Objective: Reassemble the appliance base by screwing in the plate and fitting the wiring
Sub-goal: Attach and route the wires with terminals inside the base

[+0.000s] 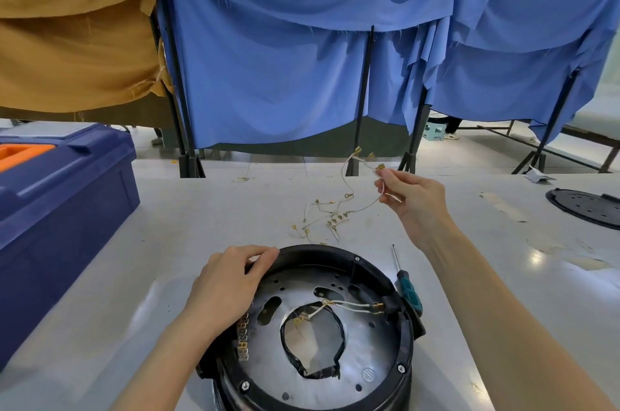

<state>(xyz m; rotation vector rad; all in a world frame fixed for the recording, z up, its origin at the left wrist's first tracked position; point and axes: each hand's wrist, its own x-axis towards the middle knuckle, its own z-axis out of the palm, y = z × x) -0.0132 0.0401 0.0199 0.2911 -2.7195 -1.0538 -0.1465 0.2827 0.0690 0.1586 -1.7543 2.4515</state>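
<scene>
We see the left hand [231, 279] holding the appliance base [335, 251] near us on the table [167, 226], its fingers curled over the upper left of the black rim. The right hand [412, 196] is raised beyond the base and pinches a wire [357, 151] between thumb and fingertips. The wire hangs down to the loose wires [322, 216] on the table. A screwdriver [407, 290] lies just beside the base, at its right.

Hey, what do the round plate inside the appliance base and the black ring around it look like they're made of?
Round plate: likely bare sheet metal, with a dull silver surface, soft brushed glare and punched holes. Ring: probably moulded plastic, in uniform matte black with rounded edges, though painted metal can't be ruled out.
</scene>
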